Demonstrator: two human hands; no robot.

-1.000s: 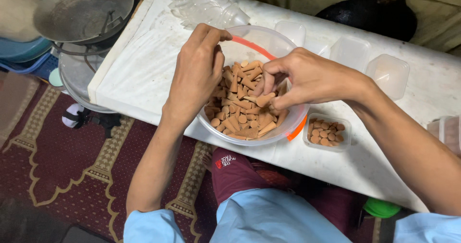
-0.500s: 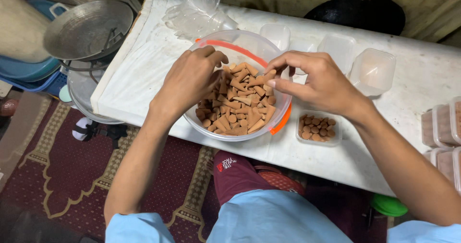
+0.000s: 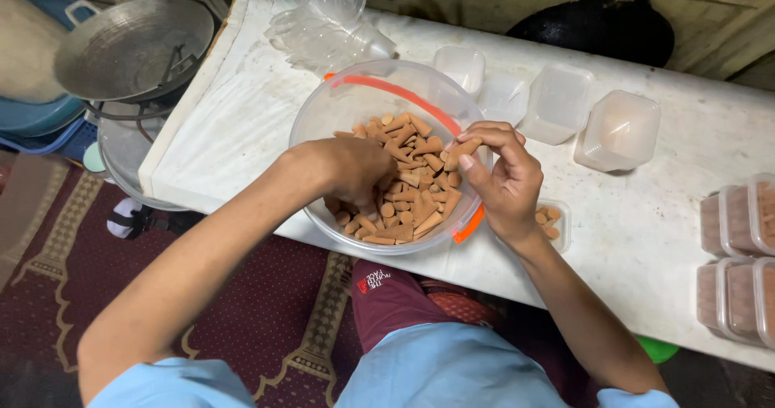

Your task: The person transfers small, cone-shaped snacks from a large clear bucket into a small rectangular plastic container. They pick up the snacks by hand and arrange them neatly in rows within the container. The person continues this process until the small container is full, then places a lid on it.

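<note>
Left hand [image 3: 355, 170] dug into brown cones [image 3: 408, 186] in clear bowl [image 3: 339, 109], grip hidden, can't tell. Right hand [image 3: 504, 178] fingers pinched on one cone [image 3: 462, 151] w/ thumb.

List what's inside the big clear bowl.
The clear bowl holds a heap of brown cone-shaped pieces. The left hand is dug into the heap, and the right hand pinches one piece at the rim. The pieces under the left hand and the bowl's bottom are covered.
</note>
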